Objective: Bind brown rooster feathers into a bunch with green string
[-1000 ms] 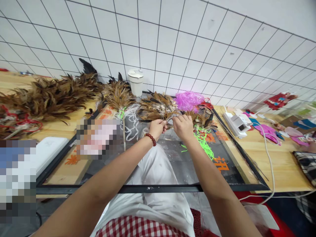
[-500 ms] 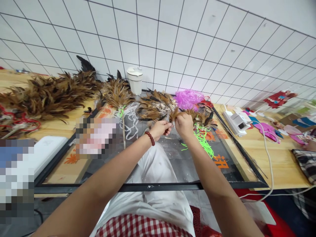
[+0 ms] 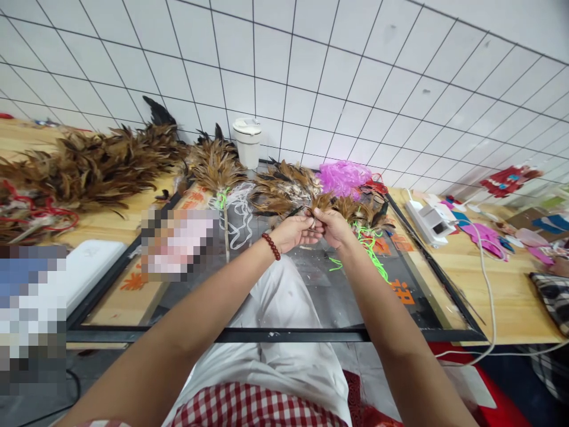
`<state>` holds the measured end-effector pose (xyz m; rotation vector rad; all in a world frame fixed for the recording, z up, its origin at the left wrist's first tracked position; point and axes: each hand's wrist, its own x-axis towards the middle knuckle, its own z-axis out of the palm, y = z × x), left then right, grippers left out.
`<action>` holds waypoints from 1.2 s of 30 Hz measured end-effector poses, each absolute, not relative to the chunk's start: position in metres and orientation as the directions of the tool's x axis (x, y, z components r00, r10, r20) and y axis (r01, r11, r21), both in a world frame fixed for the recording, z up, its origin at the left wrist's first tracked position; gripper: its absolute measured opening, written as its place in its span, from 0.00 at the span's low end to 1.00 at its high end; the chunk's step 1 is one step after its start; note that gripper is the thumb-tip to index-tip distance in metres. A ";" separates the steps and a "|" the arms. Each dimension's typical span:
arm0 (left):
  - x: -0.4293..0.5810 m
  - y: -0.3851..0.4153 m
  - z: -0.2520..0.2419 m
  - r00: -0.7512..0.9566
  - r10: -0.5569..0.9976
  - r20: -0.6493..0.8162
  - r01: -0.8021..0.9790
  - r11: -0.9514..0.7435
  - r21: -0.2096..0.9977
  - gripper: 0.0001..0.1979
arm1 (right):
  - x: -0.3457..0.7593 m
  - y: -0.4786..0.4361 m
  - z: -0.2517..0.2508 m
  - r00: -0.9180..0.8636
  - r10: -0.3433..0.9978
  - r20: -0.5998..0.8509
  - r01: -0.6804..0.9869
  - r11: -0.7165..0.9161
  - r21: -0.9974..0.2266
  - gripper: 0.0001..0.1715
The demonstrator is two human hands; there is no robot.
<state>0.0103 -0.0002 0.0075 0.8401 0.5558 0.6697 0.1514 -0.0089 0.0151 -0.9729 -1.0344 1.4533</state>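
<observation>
My left hand (image 3: 296, 231), with a red bead bracelet at the wrist, and my right hand (image 3: 335, 227) meet over the glass tabletop (image 3: 320, 290). Together they pinch a small bunch of brown feathers (image 3: 316, 204) by the quills. Just behind lies a loose heap of brown feathers (image 3: 282, 190). A tangle of neon green cord (image 3: 368, 255) lies under and to the right of my right hand. White string (image 3: 240, 210) lies left of my left hand.
A finished feather duster (image 3: 216, 169) lies at the left of the glass. A large feather pile (image 3: 89, 169) covers the wooden bench. A white cup (image 3: 246, 141) stands by the tiled wall. Pink plastic (image 3: 342, 178), a white device (image 3: 429, 222) and a cable (image 3: 486, 284) lie right.
Both hands have shifted slightly away from me and closed together on the feather bunch; the fingers have regripped the quills.
</observation>
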 end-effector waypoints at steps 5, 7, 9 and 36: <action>0.015 0.002 0.001 0.561 0.813 -0.156 -0.323 0.389 0.863 0.10 | 0.148 -0.007 0.010 -0.026 0.999 0.018 -0.179 0.013 -0.984 0.27; 0.017 0.003 0.000 0.498 0.853 -0.155 -0.366 0.369 0.855 0.09 | 0.147 -0.007 0.009 -0.025 0.997 0.079 -0.108 0.076 -0.991 0.24; 0.016 0.005 0.000 0.446 0.880 -0.163 -0.449 0.378 0.809 0.07 | 0.148 -0.007 0.009 -0.010 0.975 0.221 0.032 0.221 -0.975 0.23; 0.012 0.019 0.003 -0.143 0.987 -0.073 -0.579 -0.024 0.815 0.08 | 0.166 -0.002 -0.009 -0.036 0.935 0.353 0.876 0.200 -0.440 0.09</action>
